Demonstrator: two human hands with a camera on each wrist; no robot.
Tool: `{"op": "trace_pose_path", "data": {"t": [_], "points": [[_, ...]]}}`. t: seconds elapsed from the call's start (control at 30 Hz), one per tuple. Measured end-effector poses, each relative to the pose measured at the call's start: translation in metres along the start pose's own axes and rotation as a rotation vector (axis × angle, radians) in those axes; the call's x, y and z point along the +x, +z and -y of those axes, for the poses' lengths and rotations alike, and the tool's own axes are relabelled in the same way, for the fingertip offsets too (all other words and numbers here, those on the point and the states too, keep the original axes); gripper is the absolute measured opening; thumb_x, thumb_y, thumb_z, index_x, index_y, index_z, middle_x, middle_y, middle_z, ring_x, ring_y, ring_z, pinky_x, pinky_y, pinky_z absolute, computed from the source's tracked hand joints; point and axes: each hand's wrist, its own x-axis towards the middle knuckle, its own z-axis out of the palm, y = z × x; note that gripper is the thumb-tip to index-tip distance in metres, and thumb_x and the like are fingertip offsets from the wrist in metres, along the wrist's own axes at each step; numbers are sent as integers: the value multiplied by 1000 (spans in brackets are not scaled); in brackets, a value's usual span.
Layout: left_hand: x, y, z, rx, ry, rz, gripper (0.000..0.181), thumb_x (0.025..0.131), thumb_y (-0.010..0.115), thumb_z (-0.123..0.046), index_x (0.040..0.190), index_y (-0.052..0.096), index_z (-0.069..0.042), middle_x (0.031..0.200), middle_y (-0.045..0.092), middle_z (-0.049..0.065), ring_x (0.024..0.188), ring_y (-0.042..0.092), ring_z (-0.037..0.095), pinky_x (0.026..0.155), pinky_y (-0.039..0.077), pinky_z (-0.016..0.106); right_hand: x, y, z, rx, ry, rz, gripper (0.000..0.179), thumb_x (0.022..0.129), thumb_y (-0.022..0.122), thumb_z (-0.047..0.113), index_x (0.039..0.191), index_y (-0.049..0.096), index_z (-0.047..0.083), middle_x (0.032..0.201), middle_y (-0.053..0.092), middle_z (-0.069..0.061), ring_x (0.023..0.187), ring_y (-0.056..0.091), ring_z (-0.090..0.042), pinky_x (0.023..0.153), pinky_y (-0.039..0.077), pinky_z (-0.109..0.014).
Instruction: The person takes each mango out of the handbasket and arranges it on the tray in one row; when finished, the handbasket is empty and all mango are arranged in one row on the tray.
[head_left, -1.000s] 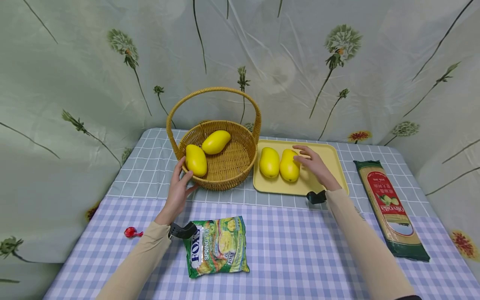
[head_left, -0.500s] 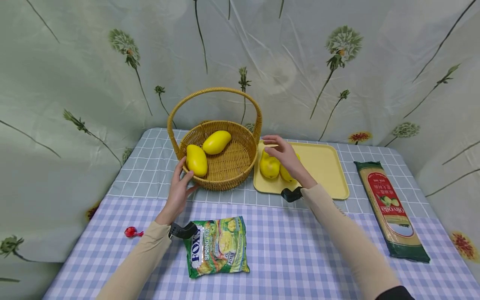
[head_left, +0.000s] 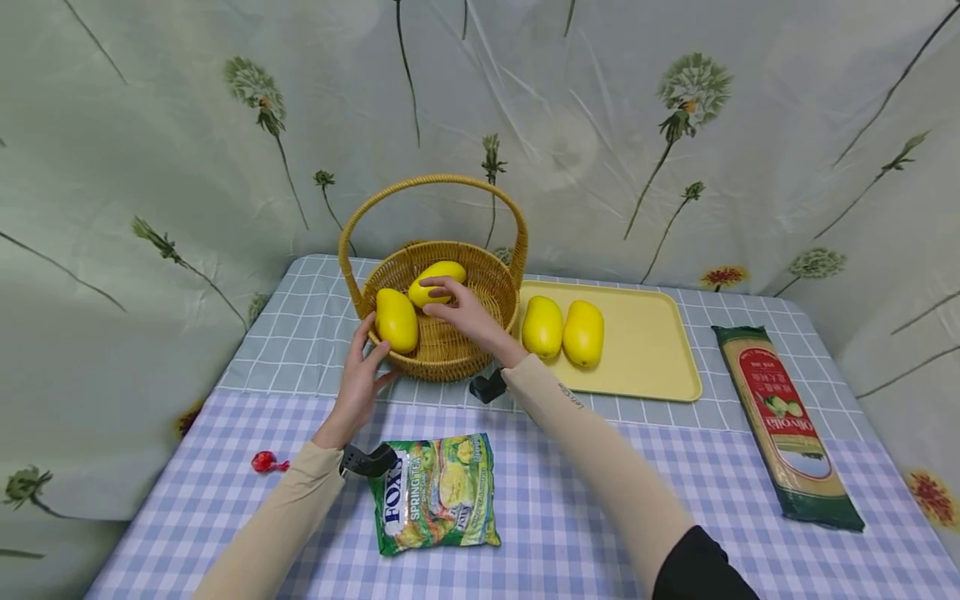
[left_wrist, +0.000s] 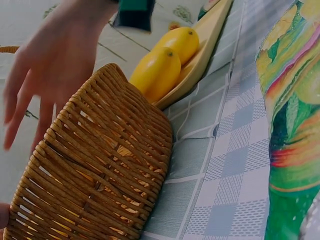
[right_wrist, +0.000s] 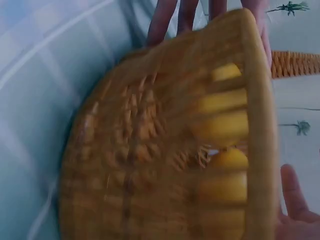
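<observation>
The arched handle [head_left: 433, 179] stands over the basket [head_left: 442, 369], and the front way into it is occupied by the right hand [head_left: 467, 315]. The left hand [head_left: 358, 387] blocks the left front rim. On the tray [head_left: 652, 342], free room lies right of two yellow fruits [head_left: 583, 333].

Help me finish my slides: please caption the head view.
Left hand on a basket with two yellow fruits inside, right hand poised over it; two more fruits lie on a tray.

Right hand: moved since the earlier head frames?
Yes, to the person's left: judged against the yellow tray in the head view, the right hand has gone from above it to above the wicker basket.
</observation>
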Motion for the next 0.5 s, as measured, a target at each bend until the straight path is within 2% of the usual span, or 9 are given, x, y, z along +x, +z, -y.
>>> {"op": "trace_pose_path", "data": {"t": [0.2,0.37,0.5], "points": [[-1,1,-1,10,9,10,58,105,39,-16,155,11,-21,157,0,5,134,30,35,102,36,57,11,22,-1,114,121,-25,45,98,53,11,141,43,5,144,37,-21,129,39,-30,103,37,-51],[-1,0,-1,4,1,5,58,105,39,-15,155,11,-20,157,0,5,133,31,34,102,37,56,18,33,-4,144,207,-62,43,98,53,12,140,46,9,147,34,-19,132,35,-29,105,34,-53],[0,0,-1,14,-1,3,57,105,38,-15,155,11,-21,158,-1,5,134,31,34,102,37,56,22,40,-6,153,270,-91,43,97,54,11,140,48,11,146,35,-19,129,39,-29,103,36,-51]]}}
